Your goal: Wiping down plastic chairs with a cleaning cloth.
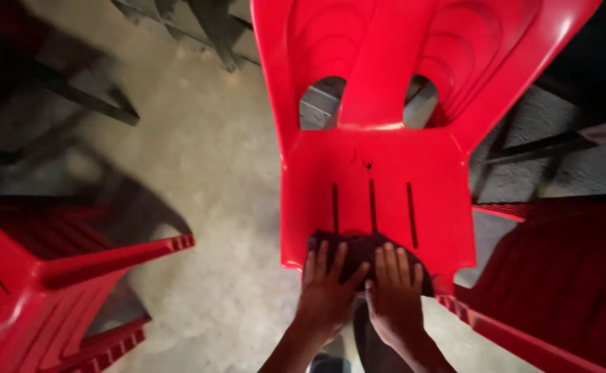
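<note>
Both hands, left hand (325, 293) and right hand (394, 293), pressed flat, fingers spread, on dark cloth (358, 247) at red chair (375, 179) seat's near edge; slots beyond the fingertips looked unwiped.

the floor (206, 159) is bare grey concrete, rough and mottled, lit brightest in the middle and falling into shadow toward the left edge and the far corners. a red plastic chair (375, 173) stands on it in the centre, its seat carrying a dark cloth (358, 249) spread at the front edge. another red plastic chair (47, 276) stands on the floor at the lower left, and a third red chair (559, 276) at the lower right, both just beside the middle one. dark metal frame legs (82, 97) rest on the floor at the upper left, blurred.
</note>
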